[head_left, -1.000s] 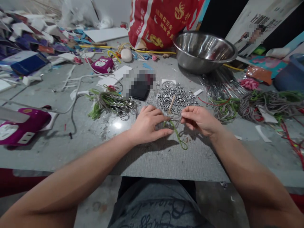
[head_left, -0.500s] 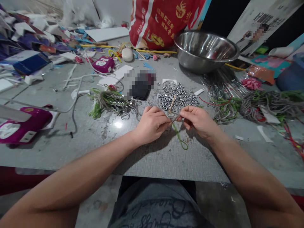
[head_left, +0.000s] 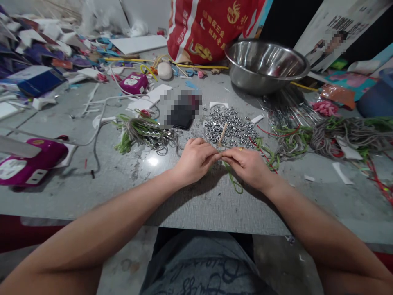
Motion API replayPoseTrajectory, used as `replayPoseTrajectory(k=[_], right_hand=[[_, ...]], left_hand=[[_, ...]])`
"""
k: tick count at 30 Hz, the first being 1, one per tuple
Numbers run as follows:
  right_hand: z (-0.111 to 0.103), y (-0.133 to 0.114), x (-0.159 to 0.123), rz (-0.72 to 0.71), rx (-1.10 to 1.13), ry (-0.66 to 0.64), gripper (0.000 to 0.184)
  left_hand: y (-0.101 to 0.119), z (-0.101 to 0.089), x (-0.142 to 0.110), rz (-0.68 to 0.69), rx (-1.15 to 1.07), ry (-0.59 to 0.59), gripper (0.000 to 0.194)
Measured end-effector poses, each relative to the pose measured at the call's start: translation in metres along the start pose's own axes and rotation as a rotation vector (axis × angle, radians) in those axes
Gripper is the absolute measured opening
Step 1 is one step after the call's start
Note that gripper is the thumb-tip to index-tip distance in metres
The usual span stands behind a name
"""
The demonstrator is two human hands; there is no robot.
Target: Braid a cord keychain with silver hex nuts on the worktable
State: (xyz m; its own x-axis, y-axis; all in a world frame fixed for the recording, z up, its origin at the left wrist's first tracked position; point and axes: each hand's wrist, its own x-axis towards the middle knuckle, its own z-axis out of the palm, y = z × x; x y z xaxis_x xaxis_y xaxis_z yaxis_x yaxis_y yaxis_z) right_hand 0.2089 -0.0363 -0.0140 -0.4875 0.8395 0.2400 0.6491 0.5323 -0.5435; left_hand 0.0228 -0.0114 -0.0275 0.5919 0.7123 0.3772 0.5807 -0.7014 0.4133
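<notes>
My left hand [head_left: 196, 162] and my right hand [head_left: 247, 166] meet at the fingertips above the grey tabletop. Both are closed in a pinch on a thin cord, most of which their fingers hide. From under the right fingers a green cord loop [head_left: 237, 186] hangs down to the table. Just beyond the hands lies a spread of shiny silver beads [head_left: 229, 121], with a thin wooden stick [head_left: 222, 133] standing tilted among them. Right of the right hand are loose green and red cords [head_left: 265, 153].
Bundled grey and green cords [head_left: 144, 131] lie to the left, larger cord heaps [head_left: 330, 137] to the right. A steel bowl [head_left: 267, 78], a red bag [head_left: 202, 32], a dark phone-like object [head_left: 182, 114] and purple power strips [head_left: 33, 162] surround the work area.
My right hand has moved left until its fingertips touch those of my left hand, covering the cord between them. Green and red cords now show behind the right hand. The left hand barely moved.
</notes>
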Motion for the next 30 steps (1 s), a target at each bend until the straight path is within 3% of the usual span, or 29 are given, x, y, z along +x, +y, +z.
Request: replayPoseTrajectory(k=[9,18,30], right_hand=[[-0.005,-0.005,0.0,0.055,-0.075,-0.043,0.021],[-0.009,-0.002,0.005,0.155,-0.077,-0.318,0.013],[-0.007,0.013,0.004,0.129,-0.16,-0.167,0.013]], left_hand=[[0.005,-0.002,-0.001,0.019,0.017,0.001,0.016],[0.0,0.004,0.0,-0.054,0.036,-0.143,0.008],[-0.003,0.013,0.0,-0.1,0.09,-0.143,0.013]])
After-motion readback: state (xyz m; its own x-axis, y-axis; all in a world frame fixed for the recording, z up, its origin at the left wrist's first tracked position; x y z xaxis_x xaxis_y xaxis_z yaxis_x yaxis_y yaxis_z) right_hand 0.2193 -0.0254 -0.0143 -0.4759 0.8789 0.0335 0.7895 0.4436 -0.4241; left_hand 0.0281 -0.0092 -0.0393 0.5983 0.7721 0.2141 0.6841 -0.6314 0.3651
